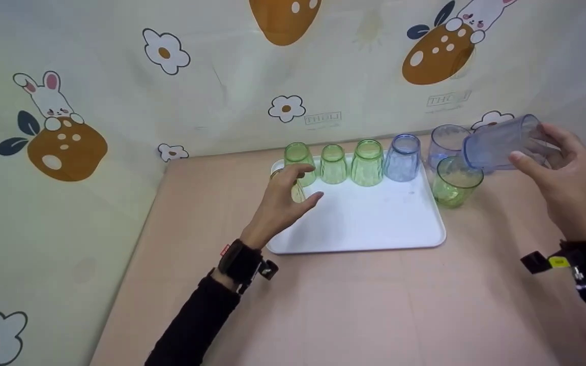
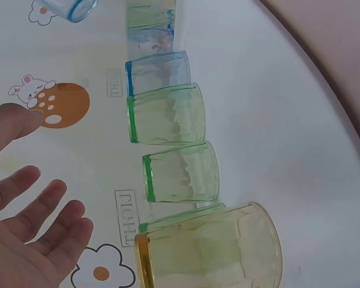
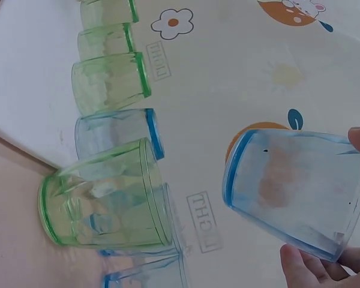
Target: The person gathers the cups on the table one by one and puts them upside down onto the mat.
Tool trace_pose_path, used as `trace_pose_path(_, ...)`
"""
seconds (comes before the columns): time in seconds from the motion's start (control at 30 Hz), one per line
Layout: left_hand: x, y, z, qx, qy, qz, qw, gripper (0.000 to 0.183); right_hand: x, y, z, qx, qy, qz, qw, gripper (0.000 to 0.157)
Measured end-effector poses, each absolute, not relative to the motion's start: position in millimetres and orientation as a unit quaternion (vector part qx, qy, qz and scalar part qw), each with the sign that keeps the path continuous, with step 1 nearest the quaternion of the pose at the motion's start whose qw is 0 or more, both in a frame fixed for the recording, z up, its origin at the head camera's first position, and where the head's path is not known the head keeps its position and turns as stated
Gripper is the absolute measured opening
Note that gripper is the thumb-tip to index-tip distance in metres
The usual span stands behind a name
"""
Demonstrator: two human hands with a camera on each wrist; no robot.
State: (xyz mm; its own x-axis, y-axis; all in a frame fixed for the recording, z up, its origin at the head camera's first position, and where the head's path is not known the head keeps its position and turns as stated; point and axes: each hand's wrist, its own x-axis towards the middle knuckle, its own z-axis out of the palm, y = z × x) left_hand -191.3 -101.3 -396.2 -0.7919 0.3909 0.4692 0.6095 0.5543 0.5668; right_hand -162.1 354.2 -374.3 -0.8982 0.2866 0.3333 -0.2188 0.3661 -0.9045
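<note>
My right hand holds a clear blue glass tipped on its side in the air, thumb on one side and fingers on the other. Above the left end of a white tray, my left hand is spread with nothing in its grasp. Beside it a yellow glass stands upside down, partly hidden by that hand in the head view. Along the tray's back edge are a green glass, a smaller green glass, another green glass and a blue glass, all upside down.
Right of the tray, a green glass stands mouth up on the pinkish-brown table. Behind it is a larger blue glass, partly covered. A patterned wall covering rises directly behind the tray.
</note>
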Motion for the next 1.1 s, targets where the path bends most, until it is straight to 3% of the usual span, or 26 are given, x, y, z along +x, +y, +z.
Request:
trace_pose_path(0.5,-188.6,-91.3,-400.3,-0.293,-0.865,-0.392,0.111,0.048,-160.3,325.2,-368.7,0.068,-0.649,0.730,0.202,0.074)
trace_pose_path(1.1,-190.7,-59.9,-406.0,-0.305,-0.831,-0.462,0.062,0.051,-157.4,283.5,-373.0,0.135,-0.615,0.756,0.181,0.067)
